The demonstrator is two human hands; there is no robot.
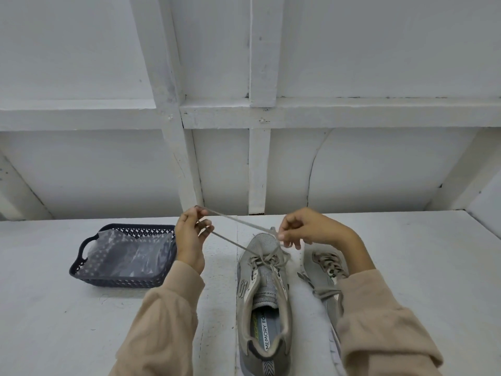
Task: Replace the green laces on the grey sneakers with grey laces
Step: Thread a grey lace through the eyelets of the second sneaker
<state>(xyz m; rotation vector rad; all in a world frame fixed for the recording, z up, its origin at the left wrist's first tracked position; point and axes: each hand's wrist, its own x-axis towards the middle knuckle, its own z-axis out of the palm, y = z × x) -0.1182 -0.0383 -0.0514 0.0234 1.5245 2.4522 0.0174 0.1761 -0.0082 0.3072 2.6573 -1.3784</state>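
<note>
A grey sneaker [264,299] stands on the white table in front of me, toe pointing away, with a grey lace [235,224] threaded through its lowest eyelets. My left hand [191,237] pinches one end of that lace, pulled taut up and to the left. Above the toe, my right hand [306,230] pinches the other part of the lace. The second grey sneaker [326,270] lies to the right, partly hidden under my right sleeve, and it carries a tied grey lace. No green lace is visible.
A dark plastic basket [89,278] holding a clear plastic bag sits on the table to the left. A white panelled wall [260,158] rises right behind the table's far edge.
</note>
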